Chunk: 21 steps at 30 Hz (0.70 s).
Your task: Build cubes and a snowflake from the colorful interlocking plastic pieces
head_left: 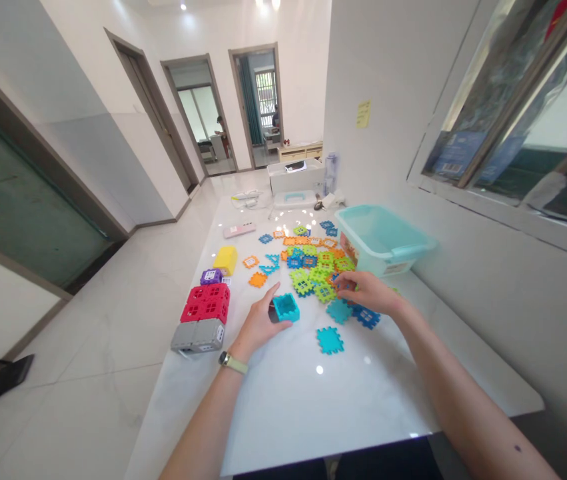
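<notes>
My left hand (260, 319) grips a small teal box (286, 308) of interlocking plastic panels, its top side uncovered, at the table's middle. Over the near right side of a pile of loose building panels (322, 272), my right hand (363, 291) has its fingers bent together, down among the pieces. What lies between those fingertips is hidden. Just below it are a teal panel (339, 311) and a dark blue window panel (367, 317). Another teal square panel (330, 340) lies alone nearer to me.
Along the left edge stand grey (198, 336), red (206, 302), purple (211, 276) and yellow (225, 260) blocks. A teal plastic bin (383, 233) stands at the right by the wall. Farther back are a pink-white strip (239, 230), a lidded case (295, 199) and a white box (283, 181).
</notes>
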Tool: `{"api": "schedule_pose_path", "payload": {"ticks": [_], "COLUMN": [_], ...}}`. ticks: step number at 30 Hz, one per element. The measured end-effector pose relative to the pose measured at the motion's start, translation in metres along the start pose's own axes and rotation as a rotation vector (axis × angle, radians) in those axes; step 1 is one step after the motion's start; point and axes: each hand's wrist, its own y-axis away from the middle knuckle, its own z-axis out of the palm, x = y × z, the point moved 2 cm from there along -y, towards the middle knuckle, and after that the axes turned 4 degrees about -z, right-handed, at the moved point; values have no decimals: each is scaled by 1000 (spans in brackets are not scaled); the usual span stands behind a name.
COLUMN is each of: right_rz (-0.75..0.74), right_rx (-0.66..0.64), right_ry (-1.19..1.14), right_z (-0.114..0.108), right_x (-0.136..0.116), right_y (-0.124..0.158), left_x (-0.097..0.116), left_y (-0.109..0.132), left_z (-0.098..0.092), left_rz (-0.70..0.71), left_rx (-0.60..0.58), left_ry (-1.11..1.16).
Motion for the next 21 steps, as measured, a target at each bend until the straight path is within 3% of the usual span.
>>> {"api": "schedule_pose_path", "payload": {"ticks": [4,8,12,16,21], "right_rz": [84,106,103,70,6], "right_rx": [-115,-116,-115,-75,97], "right_ry": [122,230,203,59,-387], "right_z": [14,31,30,23,25], "right_x": [-1,-12,-17,-17,-23], "right_y": [4,3,2,0,-3], "left_x": [1,0,-3,-4,3], "left_y": [0,1,0,1,4], "left_z": [-2,-2,-2,-4,1], "left_rz": [10,45,58,43,54], "left_rx": [1,-12,-35,-44,-74], "left_ry": [-6,-23,-42,-33,-5]}}
